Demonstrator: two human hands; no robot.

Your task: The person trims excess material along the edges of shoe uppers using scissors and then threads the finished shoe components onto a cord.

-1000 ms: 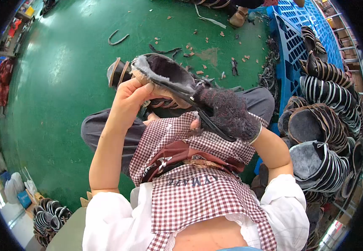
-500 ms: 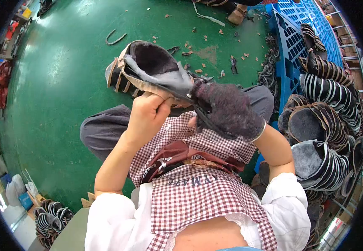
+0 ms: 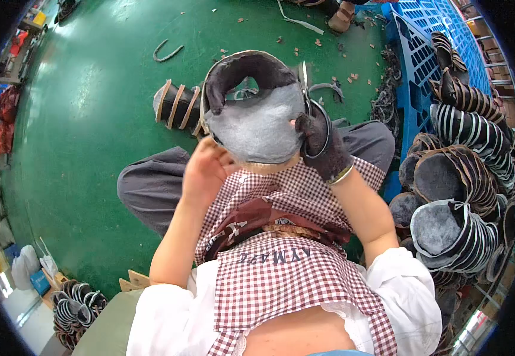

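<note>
A fleece-lined shoe upper (image 3: 257, 127), with a pale grey fuzzy panel and a dark plush rim around an opening, is held up in front of my lap. My right hand (image 3: 326, 145), in a dark fuzzy glove, is closed around scissors (image 3: 305, 83). The blades point up beside the upper's right edge, and a bare fingertip presses on the grey panel. My left hand (image 3: 207, 169) is bare and blurred at the upper's lower left edge. Whether its fingers grip the edge, I cannot tell. Behind the upper lies a stack of dark pieces with tan edges (image 3: 177, 107).
Stacks of similar uppers (image 3: 453, 231) line the right side, beside a blue plastic pallet (image 3: 409, 77). Scraps and a grey strip (image 3: 167, 52) lie on the green floor (image 3: 91, 118). Another person's shoe (image 3: 342, 18) shows at the top. More uppers (image 3: 73, 311) stand at lower left.
The upper has turned so its grey panel faces me. My left hand has shifted down from its closed hold on the edge. The right hand has swung round, and the scissors now show.
</note>
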